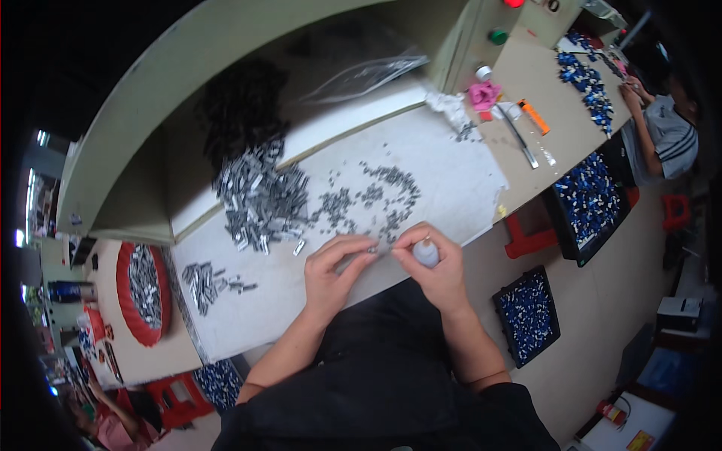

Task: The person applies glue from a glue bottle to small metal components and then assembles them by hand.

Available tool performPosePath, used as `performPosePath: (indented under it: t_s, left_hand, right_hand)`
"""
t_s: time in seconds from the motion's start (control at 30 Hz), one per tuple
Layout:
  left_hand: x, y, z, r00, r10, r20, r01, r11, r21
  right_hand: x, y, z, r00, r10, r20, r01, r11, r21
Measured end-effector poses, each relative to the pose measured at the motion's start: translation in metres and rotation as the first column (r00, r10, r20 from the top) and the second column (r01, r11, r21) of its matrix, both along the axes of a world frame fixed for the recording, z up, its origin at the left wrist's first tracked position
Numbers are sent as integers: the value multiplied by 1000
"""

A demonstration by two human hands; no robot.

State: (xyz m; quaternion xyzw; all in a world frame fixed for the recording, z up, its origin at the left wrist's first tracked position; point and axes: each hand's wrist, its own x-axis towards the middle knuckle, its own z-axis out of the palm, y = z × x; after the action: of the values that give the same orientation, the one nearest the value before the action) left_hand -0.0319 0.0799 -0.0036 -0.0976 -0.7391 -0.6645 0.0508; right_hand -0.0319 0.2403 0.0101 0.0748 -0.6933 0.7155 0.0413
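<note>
At the front edge of the white work surface, my left hand is closed, thumb and fingertips pinching a tiny grey part. Close beside it, my right hand wraps round a small whitish bottle. Its thumb and forefinger meet near the left fingertips; whether they also pinch something is too small to tell. Just beyond both hands lie scattered tiny grey parts. Farther left rises a heap of short grey metal pieces, with a smaller group nearer the left edge.
Dark pieces and a clear plastic bag sit in the shelf recess. A red basket of metal pieces stands at left. Tweezers and an orange box lie at right. Black trays hold blue parts. Co-workers sit on both sides.
</note>
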Motion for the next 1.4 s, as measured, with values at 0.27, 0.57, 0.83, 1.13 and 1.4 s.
performPosePath:
  t_s: [0.27,0.57,0.83,1.13,1.4]
  left_hand:
    - [9,-7,-1,997,-4,-80,1,999,-33]
    - [11,-6,4,997,-12,-75,6,997,-83]
    - [9,-5,3,992,-6,-122,-10,991,-135]
    - [10,-2,2,991,-23,-135,-3,982,-189]
    - [10,-1,6,993,17,-114,-41,977,-208]
  right_hand:
    - [2,-13,2,994,87,-67,-79,990,120]
    - [3,-14,1,994,69,-84,-55,985,161]
    - [1,-13,0,995,66,-71,-48,972,232]
    - [2,-7,2,993,79,-83,-47,940,339]
    - [5,-13,1,996,20,-82,9,943,334]
